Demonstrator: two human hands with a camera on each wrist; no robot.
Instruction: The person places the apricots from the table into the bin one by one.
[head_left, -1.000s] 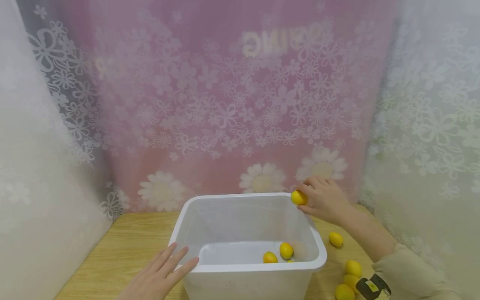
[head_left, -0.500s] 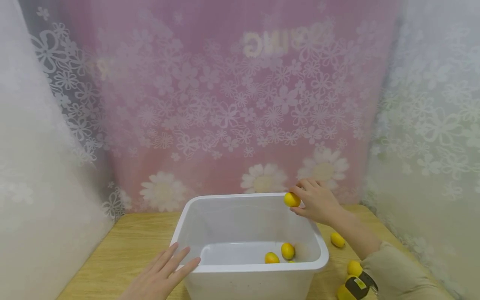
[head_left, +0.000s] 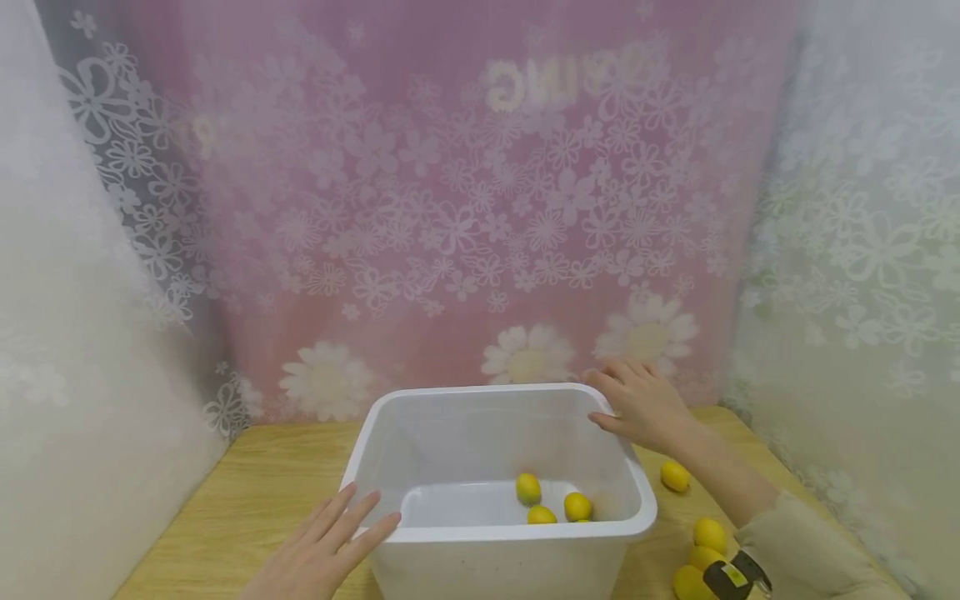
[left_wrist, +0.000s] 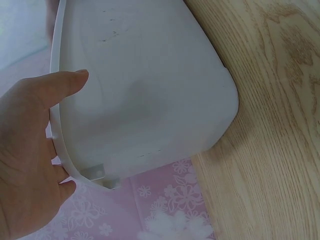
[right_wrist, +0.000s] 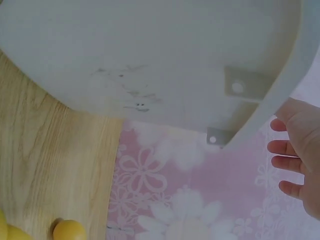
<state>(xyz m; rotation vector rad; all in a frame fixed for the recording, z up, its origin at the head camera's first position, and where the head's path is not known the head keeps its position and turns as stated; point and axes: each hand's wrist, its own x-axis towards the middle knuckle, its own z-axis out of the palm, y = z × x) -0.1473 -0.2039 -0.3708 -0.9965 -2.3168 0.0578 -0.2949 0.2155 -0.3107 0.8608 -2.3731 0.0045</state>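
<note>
At the white tub's (head_left: 480, 534) near-left and far-right corners, left hand (head_left: 318, 542) and right hand (head_left: 641, 407) are showing parted fingers pinching nothing, low release probably sparing yellow fruits (head_left: 528, 489) bruises.

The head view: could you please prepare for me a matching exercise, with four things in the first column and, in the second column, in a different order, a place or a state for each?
Column 1
1. white tub
2. left hand
3. right hand
4. black wrist device

Column 2
A. at the tub's far right corner, holding nothing
B. marked with a small yellow patch
C. standing on the wooden table, with yellow fruits inside
D. at the tub's near left corner

Right pairs: 1-C, 2-D, 3-A, 4-B
</note>
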